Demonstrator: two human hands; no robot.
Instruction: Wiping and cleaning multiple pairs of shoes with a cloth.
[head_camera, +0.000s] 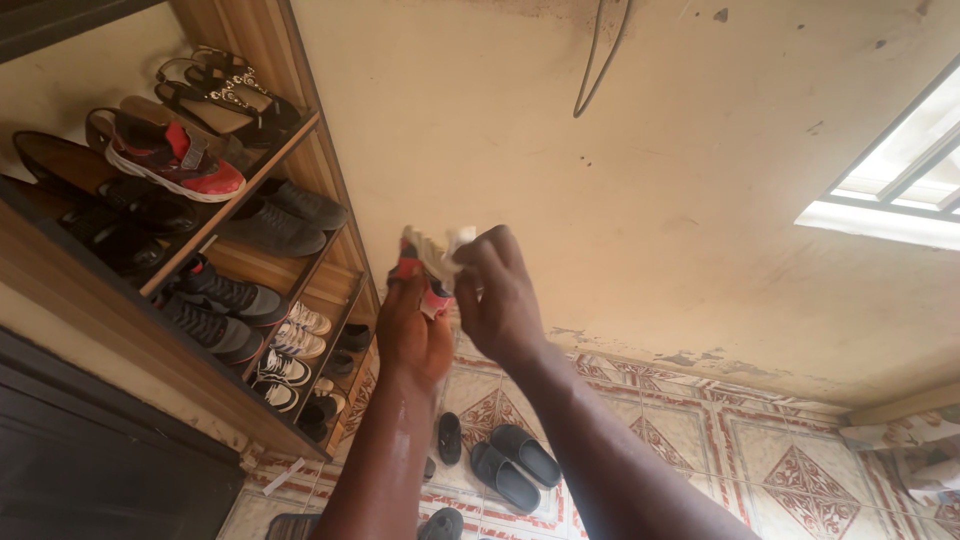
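Red-and-pale shoe (418, 262) is up in front of you, mid-frame, held against the cream plaster wall (640, 150), just right of the shoe rack. Most of it is hidden behind your hands; only a red edge, a pale ribbed part and a red bit low down show.

Your left hand (410, 335) is wrapped around the shoe from below, fingers closed on it. Your right hand (498, 295) is bunched over a small white cloth (458, 242), pressed against the top of the shoe. Cloth looks soft and crumpled.

The wooden shoe rack (300, 160) has slanted plank shelves and visible grain. The top shelf carries black strappy sandals (232, 92) with metal studs and a red-and-black sneaker (172, 160) with a white sole. Below that sit grey suede-looking shoes (285, 215), then dark sneakers (215, 305), then white-and-black trainers (290, 350).

On the floor under your arms, a pair of dark grey rubber slides (512, 462) lies side by side on patterned ceramic tile (790, 470) with red diamond motifs and a glossy finish. The wall is scuffed and peeling near the tile line. A thin cable loop (598, 60) hangs at the top, and a window frame (895, 180) is at the right edge.
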